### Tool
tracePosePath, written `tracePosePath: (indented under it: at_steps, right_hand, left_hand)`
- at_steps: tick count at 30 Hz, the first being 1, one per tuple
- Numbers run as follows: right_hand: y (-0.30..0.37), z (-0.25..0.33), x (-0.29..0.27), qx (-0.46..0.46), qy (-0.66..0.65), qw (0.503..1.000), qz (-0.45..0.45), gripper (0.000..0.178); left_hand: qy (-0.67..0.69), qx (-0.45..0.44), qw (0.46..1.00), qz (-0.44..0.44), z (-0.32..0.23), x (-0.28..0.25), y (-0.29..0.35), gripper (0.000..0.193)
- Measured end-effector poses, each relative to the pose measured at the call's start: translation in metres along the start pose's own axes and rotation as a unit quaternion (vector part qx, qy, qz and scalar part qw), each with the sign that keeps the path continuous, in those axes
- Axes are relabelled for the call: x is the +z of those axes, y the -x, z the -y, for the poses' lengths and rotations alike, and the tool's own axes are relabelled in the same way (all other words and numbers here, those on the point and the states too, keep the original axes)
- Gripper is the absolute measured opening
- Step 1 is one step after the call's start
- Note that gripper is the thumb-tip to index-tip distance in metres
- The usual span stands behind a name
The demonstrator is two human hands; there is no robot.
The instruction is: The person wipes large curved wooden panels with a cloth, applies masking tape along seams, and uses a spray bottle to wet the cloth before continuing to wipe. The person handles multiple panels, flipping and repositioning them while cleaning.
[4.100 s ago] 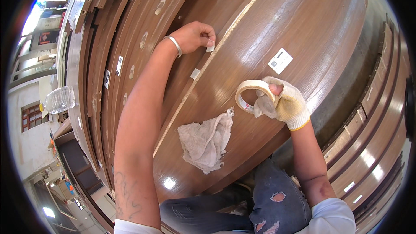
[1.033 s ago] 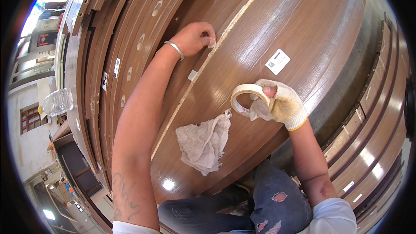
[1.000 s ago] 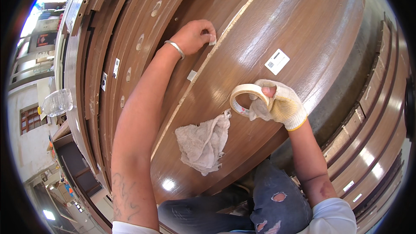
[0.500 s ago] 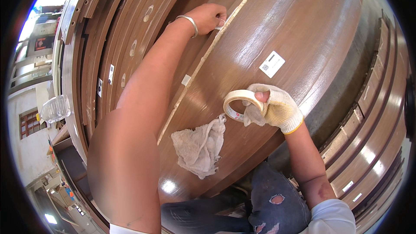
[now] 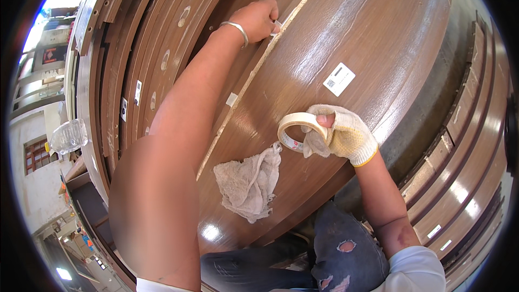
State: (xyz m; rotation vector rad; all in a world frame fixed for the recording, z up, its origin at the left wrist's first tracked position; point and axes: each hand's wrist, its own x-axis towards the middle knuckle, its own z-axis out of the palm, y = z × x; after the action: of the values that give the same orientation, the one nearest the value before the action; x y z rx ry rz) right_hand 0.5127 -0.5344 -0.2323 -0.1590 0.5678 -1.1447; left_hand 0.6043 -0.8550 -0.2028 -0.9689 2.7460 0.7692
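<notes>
Along the raw left edge (image 5: 254, 74) of the panel (image 5: 303, 75): bare left hand (image 5: 261, 20), fingertips closed on a white tab (image 5: 277, 28) toward the panel's far end.
Second tab (image 5: 231, 99): small and pale, beside the same edge, nearer the person; the edge forms the long axis linking both tabs.
Tape roll (image 5: 294, 144): smooth cream ring, tilted above the panel, gripped by the right hand (image 5: 343, 132), bare thumb on its rim; from the left hand it lies rightward and toward the person, well apart.
Glove (image 5: 354, 143): off-white knit, yellowish dotted patch, yellow cuff trim.
Cloth (image 5: 248, 184): crumpled, rough, greyish, resting on the panel toward its near end.
Panel face: glossy brown woodgrain, with a white rectangular sticker (image 5: 339, 80); its left edge looks coarse and fibrous.
</notes>
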Motion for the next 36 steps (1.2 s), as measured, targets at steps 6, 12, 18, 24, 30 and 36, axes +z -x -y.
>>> tracePosePath:
  at_steps: [6,12,18,24,30,36]
  right_hand:
    - [0.0,0.001,0.008,-0.009,0.012,1.0,-0.018,0.037]
    - [-0.002,0.0,0.011,-0.015,0.013,1.0,-0.022,0.037]
    - [-0.001,0.0,0.007,-0.017,0.005,1.0,-0.013,0.04]
    - [0.0,-0.001,0.003,-0.011,0.028,0.999,-0.017,0.043]
    - [0.003,0.0,0.001,-0.004,-0.014,1.0,0.001,0.041]
    - [0.003,-0.006,0.009,-0.048,-0.023,0.998,-0.031,0.041]
  left_hand:
    - [0.117,-0.07,0.99,0.038,0.009,-0.006,-0.018,0.028]
    - [0.238,-0.139,0.961,-0.034,0.003,0.003,-0.015,0.025]
    - [0.33,-0.103,0.932,-0.111,0.002,0.02,0.0,0.031]
    - [0.288,-0.138,0.93,-0.181,0.001,0.043,0.012,0.041]
    - [0.216,-0.163,0.943,-0.195,0.005,0.05,0.038,0.041]
    - [0.163,-0.203,0.947,-0.189,-0.002,0.051,0.064,0.042]
